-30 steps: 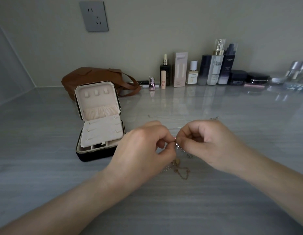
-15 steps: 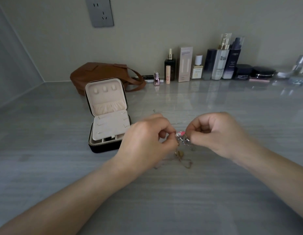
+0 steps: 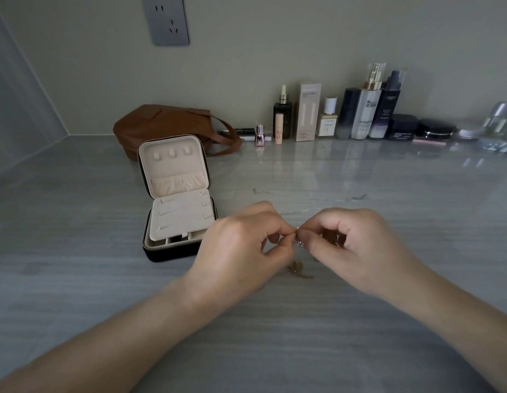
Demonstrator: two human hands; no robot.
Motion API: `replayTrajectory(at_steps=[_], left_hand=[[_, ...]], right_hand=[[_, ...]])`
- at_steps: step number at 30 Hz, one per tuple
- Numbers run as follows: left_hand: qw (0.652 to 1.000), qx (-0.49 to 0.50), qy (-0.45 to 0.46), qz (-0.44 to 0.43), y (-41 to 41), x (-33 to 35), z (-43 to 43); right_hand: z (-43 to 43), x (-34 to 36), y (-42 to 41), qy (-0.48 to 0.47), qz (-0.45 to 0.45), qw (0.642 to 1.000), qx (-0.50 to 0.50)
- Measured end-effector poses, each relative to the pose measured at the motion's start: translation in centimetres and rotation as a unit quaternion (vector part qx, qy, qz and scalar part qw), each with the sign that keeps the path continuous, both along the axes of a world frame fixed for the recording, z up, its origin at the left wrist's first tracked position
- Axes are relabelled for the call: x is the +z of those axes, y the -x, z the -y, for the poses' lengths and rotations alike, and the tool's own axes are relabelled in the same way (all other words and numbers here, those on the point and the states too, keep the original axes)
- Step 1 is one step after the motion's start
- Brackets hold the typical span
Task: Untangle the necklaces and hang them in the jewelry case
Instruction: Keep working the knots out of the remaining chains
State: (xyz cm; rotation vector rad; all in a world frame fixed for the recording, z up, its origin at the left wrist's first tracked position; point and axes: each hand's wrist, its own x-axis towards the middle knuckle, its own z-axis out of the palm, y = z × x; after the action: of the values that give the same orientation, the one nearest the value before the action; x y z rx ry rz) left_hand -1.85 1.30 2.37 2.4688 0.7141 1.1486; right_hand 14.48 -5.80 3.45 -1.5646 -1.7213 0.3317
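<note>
We have one view only, worn on the head, wide-angle, facing forward and down over the glossy grey stone counter (image 3: 82, 293) toward the beige wall (image 3: 275, 38). The left hand (image 3: 241, 251) and right hand (image 3: 357, 248) sit close, near centre; the open black cream-lined jewelry case (image 3: 172, 168) at 10 o'clock, farther off.

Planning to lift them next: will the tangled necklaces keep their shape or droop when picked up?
Probably floppy: the tangled necklaces trail in loose loops below the pinch. Likely very light, since the left hand and right hand hold them by fingertips alone. The thin chains may snag easily.
</note>
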Motion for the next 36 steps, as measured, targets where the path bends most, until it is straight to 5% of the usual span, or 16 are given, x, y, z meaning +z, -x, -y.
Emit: replayTrajectory(at_steps=[13, 21, 36], left_hand=[[1.0, 0.007, 0.001, -0.016, -0.1, 0.0, 0.3], [0.957, -0.025, 0.276, 0.08, -0.4, 0.6, 0.6], [0.93, -0.026, 0.359, 0.075, -0.5, 0.9, 0.4]], right_hand=[[-0.6, -0.5, 0.1, -0.012, -0.013, 1.0, -0.019], [-0.5, -0.2, -0.4, -0.138, 0.015, 0.99, 0.026], [-1.0, -0.8, -0.7, -0.181, 0.162, 0.969, 0.035]])
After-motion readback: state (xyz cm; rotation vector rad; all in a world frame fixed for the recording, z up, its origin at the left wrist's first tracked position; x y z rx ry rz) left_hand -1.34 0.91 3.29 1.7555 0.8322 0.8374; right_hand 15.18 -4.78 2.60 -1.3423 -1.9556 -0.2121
